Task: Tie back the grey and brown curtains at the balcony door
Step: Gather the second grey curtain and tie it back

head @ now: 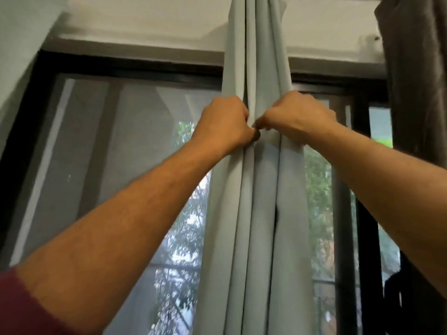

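Hands: left hand [223,122], right hand [297,114] | clutch bunched grey curtain [261,213]

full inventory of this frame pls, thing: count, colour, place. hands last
Pale grey-green fabric curtain: 1, grey-green, centre, gathered into vertical folds, hanging from the top edge down past the bottom.
Dark brown fabric curtain: 1, brown, far right, hanging at the upper right edge.
Black-framed balcony door: 1, black frame, behind both curtains, spanning the width.
Grey mesh screen panel: 1, grey, left half of the door.
Green tree foliage: several patches, green, outside through the glass.
White wall strip: 1, white, above the door frame.
Dark red sleeve: 1, red, bottom left corner.
Left hand: 1, centre, gripping the grey-green curtain's folds.
Right hand: 1, centre right, gripping the same curtain beside the left hand.
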